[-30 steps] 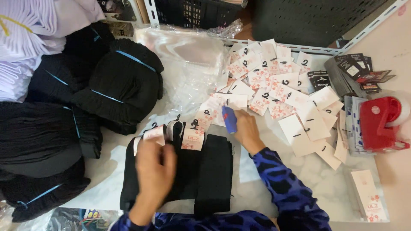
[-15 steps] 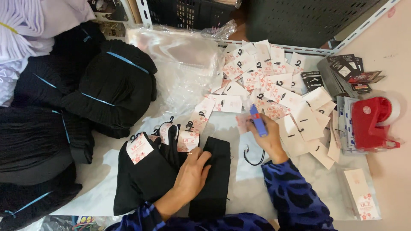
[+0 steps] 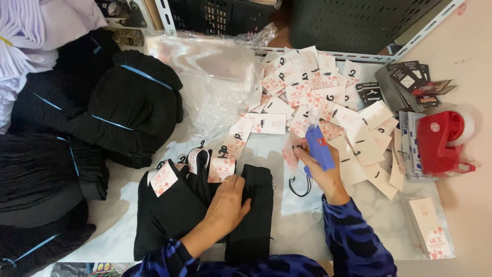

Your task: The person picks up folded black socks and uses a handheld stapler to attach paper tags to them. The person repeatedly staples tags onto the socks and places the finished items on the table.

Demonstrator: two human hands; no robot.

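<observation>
My left hand [image 3: 227,201] rests flat on a pile of folded black socks [image 3: 179,210] with white flowered card tags [image 3: 164,179] near the table's front edge; its fingers press the top of the rightmost folded black piece [image 3: 254,210]. My right hand [image 3: 322,172] grips a blue tagging gun [image 3: 318,147] just right of the pile, and a white flowered card with a black hook [image 3: 294,159] hangs at its tip. Both sleeves are blue with black spots.
Many white flowered hang cards [image 3: 318,97] lie spread at the back right. A red tape dispenser [image 3: 442,142] and dark label stacks [image 3: 407,79] sit at far right. Clear plastic bags [image 3: 215,77] lie at centre back, bundled black garments [image 3: 123,102] at left.
My left hand moved right from the tagged socks onto the folded black piece. My right hand lifted the blue gun off the card heap and drew it nearer, with a card at its tip.
</observation>
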